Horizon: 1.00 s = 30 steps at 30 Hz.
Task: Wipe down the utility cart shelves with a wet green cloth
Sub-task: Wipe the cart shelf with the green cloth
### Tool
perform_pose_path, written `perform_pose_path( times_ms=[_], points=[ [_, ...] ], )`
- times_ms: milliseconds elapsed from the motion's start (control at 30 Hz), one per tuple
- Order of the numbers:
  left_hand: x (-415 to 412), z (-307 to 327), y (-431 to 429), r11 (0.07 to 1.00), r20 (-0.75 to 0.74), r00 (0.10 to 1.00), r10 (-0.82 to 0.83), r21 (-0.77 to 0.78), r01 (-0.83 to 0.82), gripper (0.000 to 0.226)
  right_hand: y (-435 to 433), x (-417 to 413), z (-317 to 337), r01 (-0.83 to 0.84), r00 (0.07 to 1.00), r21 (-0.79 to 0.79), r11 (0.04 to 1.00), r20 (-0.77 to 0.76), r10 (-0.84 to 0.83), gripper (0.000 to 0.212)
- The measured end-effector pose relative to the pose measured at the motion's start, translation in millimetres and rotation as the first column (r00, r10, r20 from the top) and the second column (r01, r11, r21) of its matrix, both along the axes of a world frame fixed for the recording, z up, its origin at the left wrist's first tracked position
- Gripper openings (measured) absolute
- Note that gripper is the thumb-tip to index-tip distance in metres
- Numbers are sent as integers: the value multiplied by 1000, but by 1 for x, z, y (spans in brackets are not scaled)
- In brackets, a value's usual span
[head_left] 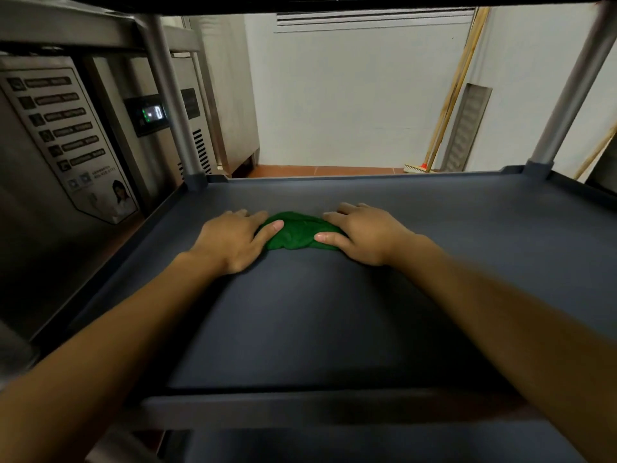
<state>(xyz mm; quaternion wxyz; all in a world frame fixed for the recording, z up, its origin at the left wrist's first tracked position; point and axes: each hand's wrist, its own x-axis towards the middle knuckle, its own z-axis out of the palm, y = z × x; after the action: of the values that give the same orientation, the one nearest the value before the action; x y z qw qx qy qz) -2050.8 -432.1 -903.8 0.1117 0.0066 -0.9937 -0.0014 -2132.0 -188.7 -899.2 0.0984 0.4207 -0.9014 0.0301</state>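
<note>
A bunched green cloth (298, 230) lies on the dark grey cart shelf (317, 312), a little beyond its middle. My left hand (230, 240) presses on the cloth's left end, thumb on top of it. My right hand (360, 233) presses on its right end, thumb also on the fabric. Both arms reach in under the shelf above (300, 1), which darkens the top of the view. The cloth's ends are hidden under my palms.
Grey posts stand at the far left corner (173, 105) and the far right corner (567, 95) of the shelf. A steel refrigerated cabinet (66, 145) is close on the left. A broom (444, 105) leans on the white wall behind. A lower shelf (334, 442) shows below.
</note>
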Motion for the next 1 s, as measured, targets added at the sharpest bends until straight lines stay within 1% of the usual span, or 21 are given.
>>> perform_pose_path(
  times_ms=[167, 367, 500, 667, 1000],
  points=[
    [21, -2, 11, 1000, -48, 999, -9, 20, 10, 58, 12, 19, -1, -26, 999, -64, 998, 28, 27, 60],
    [53, 0, 24, 999, -41, 999, -27, 24, 28, 56, 28, 49, 1, -29, 999, -83, 996, 37, 32, 62],
    [73, 2, 34, 997, -31, 999, -40, 61, 42, 57, 41, 70, -1, -20, 998, -108, 994, 50, 25, 64],
    [100, 4, 48, 996, -11, 999, -46, 72, 47, 52, 53, 96, 0, -8, 997, -113, 994, 70, 16, 63],
    [141, 3, 61, 992, -39, 993, -108, 59, 110, 54, 74, 140, 4, -1, 996, -108, 994, 88, 10, 62]
  ],
)
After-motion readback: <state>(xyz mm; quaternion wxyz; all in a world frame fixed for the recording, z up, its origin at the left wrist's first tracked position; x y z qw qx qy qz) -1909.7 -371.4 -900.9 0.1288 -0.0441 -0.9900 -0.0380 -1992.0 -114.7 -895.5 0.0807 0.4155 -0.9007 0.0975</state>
